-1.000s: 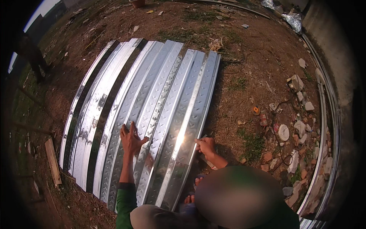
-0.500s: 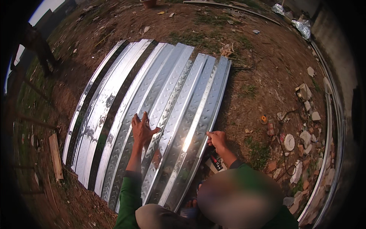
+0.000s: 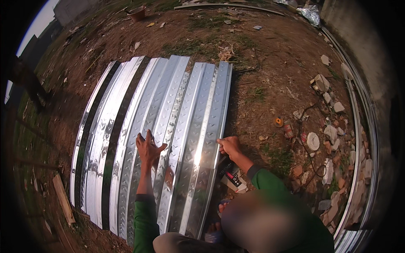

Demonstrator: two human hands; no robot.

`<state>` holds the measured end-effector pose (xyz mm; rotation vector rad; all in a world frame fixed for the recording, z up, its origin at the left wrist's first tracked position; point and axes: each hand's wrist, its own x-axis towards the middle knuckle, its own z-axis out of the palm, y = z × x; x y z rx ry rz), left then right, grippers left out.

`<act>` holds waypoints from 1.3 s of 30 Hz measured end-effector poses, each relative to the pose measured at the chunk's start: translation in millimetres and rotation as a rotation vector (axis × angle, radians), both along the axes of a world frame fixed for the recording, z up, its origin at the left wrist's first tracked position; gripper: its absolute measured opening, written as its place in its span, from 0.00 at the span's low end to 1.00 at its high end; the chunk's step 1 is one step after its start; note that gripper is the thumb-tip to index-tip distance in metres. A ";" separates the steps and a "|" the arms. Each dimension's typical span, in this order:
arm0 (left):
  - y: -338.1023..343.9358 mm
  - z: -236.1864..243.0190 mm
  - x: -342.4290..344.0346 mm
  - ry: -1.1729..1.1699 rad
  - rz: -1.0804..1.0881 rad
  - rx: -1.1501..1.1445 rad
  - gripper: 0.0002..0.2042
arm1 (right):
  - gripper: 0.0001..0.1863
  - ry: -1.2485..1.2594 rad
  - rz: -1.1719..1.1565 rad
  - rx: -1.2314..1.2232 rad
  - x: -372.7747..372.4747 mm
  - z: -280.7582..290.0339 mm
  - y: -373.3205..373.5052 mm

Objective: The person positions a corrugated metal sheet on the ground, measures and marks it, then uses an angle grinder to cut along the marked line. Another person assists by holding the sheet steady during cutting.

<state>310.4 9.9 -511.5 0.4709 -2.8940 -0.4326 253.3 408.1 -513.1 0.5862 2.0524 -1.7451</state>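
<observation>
Long shiny corrugated metal sheets (image 3: 141,101) with ribs and chevron embossing lie side by side, overlapping, on the ground before me. My left hand (image 3: 148,151) rests near their middle, its fingers and thumb spread over a rib. At the right-hand edge my right hand (image 3: 230,147) has its fingers closed, pinching the rim of the outermost sheet. Just below that hand, beside the sheets, sits a black, white and red box (image 3: 233,179). Part of my foot (image 3: 215,230) shows by the sheets' lower right edge.
Rubble and broken stones (image 3: 331,133) line the right side, along with long metal channels (image 3: 356,168) by a wall. A round orange item (image 3: 278,121) lies on the dirt. To the left is a wooden plank (image 3: 63,200). A bucket (image 3: 137,14) stands far off; a person (image 3: 29,82) is at upper left.
The whole view has shifted, so the sheets appear further left and lower. Both hands keep about the same places on the sheets.
</observation>
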 end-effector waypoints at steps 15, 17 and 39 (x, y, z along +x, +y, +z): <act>1.0 2.4 1.0 0.046 -0.022 0.011 0.58 | 0.13 -0.039 -0.005 0.007 -4.6 -9.0 4.8; 4.4 7.0 3.7 0.022 0.028 0.087 0.57 | 0.13 -0.055 0.022 -0.009 -6.3 -5.7 7.1; -6.1 -5.9 -4.1 0.108 -0.056 0.086 0.60 | 0.13 -0.052 -0.007 -0.003 -11.5 0.9 7.1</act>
